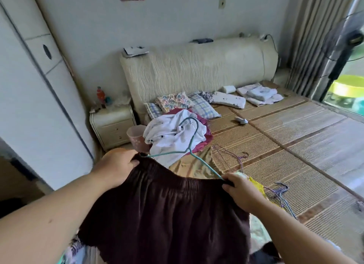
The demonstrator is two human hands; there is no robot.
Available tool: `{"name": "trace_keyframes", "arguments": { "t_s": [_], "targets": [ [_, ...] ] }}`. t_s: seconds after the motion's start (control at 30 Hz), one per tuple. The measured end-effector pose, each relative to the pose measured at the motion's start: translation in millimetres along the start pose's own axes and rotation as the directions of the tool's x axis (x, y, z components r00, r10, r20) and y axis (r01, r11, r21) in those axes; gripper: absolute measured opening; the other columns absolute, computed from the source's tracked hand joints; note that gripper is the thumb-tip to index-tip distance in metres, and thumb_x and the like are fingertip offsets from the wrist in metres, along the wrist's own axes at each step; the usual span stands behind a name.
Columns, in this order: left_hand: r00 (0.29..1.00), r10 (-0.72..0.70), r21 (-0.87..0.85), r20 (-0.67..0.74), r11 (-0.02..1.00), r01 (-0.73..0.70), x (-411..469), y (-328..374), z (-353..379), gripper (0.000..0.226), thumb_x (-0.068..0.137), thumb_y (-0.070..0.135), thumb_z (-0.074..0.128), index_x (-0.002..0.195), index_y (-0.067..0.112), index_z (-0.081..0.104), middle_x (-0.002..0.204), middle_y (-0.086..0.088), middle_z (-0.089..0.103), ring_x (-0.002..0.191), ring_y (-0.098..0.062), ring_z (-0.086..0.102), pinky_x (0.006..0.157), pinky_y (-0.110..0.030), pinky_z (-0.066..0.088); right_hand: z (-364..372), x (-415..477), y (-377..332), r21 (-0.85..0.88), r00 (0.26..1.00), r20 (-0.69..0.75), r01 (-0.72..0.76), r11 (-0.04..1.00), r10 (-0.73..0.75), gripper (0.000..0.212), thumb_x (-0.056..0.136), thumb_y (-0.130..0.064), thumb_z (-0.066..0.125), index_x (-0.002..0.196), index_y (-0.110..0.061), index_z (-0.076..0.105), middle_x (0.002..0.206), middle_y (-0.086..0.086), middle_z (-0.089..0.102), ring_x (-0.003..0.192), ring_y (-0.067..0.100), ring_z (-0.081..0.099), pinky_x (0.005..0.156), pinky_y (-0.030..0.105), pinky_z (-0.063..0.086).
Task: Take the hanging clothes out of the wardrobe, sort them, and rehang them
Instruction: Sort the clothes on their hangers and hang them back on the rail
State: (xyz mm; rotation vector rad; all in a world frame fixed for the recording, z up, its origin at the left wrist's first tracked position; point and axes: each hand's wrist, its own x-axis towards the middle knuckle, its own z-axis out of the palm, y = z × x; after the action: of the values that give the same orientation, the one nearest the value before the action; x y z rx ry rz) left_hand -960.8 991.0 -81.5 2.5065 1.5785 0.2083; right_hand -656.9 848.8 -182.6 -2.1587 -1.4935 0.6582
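Observation:
I hold a dark brown skirt (167, 210) by its elastic waistband, stretched between both hands. My left hand (116, 163) grips the waistband's left end, and my right hand (241, 189) grips its right end. A teal wire hanger (190, 145) sits in the waistband, with its hook pointing up toward the bed. On the bed beyond lie a white shirt with dark buttons (173, 135), a maroon garment (204, 137) under it and a gold satin garment (193, 165). A yellow garment (256, 185) peeks out beside my right hand.
Loose purple wire hangers (232, 155) lie on the bamboo bed mat (295, 145). Pillows (177, 104) and folded linens (260, 94) rest by the headboard. The white wardrobe (29, 86) stands at left, with a nightstand (113, 126) and a pink bin (136, 137). A fan (346, 37) is at right.

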Motion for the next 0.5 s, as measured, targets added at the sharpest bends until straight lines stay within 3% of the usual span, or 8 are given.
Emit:
{"name": "trace_keyframes", "arguments": {
  "t_s": [0.1, 0.27, 0.37, 0.43, 0.5],
  "targets": [
    [0.999, -0.014, 0.008, 0.045, 1.0, 0.014, 53, -14, 0, 0.028, 0.097, 0.032, 0.047, 0.122, 0.024, 0.056, 0.12, -0.006, 0.062, 0.11, -0.026, 0.055, 0.084, -0.032, 0.041, -5, 43, -8, -0.053, 0.997, 0.059, -0.042, 0.998, 0.045, 0.035, 0.091, -0.031, 0.056, 0.126, -0.032, 0.054, 0.119, -0.003, 0.062, 0.112, 0.02, 0.056, 0.093, 0.029, 0.043],
    [0.991, 0.0, -0.005, 0.136, 1.0, 0.001, 144, -40, 10, 0.024, 0.096, 0.036, 0.046, 0.118, 0.029, 0.055, 0.121, -0.004, 0.061, 0.109, -0.025, 0.055, 0.086, -0.033, 0.042, -4, 100, -20, -0.087, 0.981, 0.138, -0.125, 0.988, 0.136, 0.035, 0.092, -0.032, 0.051, 0.127, -0.038, 0.05, 0.114, 0.0, 0.063, 0.102, 0.019, 0.059, 0.084, 0.026, 0.045],
    [0.988, 0.066, -0.032, 0.141, 0.998, -0.062, 205, -57, 25, 0.026, 0.096, 0.036, 0.048, 0.12, 0.032, 0.054, 0.12, -0.002, 0.061, 0.108, -0.025, 0.056, 0.081, -0.033, 0.041, 4, 134, -28, -0.08, 0.973, 0.128, -0.182, 0.98, 0.191, 0.036, 0.093, -0.031, 0.051, 0.128, -0.039, 0.05, 0.118, -0.002, 0.062, 0.105, 0.018, 0.058, 0.087, 0.027, 0.045],
    [0.982, 0.105, -0.019, 0.157, 0.995, -0.103, 245, -73, 38, 0.018, 0.094, 0.039, 0.048, 0.111, 0.034, 0.053, 0.117, -0.005, 0.062, 0.103, -0.026, 0.057, 0.077, -0.034, 0.042, 10, 153, -38, -0.073, 0.966, 0.115, -0.225, 0.972, 0.233, 0.035, 0.093, -0.03, 0.05, 0.127, -0.04, 0.051, 0.119, -0.004, 0.061, 0.103, 0.016, 0.058, 0.086, 0.026, 0.045],
    [0.971, 0.147, 0.009, 0.189, 0.988, -0.151, 289, -93, 50, 0.021, 0.093, 0.043, 0.047, 0.113, 0.036, 0.051, 0.12, -0.004, 0.061, 0.108, -0.027, 0.056, 0.082, -0.036, 0.044, 23, 178, -50, -0.068, 0.96, 0.104, -0.254, 0.965, 0.26, 0.034, 0.094, -0.029, 0.05, 0.126, -0.039, 0.052, 0.114, -0.006, 0.061, 0.095, 0.013, 0.057, 0.08, 0.022, 0.042]
  ]
}}
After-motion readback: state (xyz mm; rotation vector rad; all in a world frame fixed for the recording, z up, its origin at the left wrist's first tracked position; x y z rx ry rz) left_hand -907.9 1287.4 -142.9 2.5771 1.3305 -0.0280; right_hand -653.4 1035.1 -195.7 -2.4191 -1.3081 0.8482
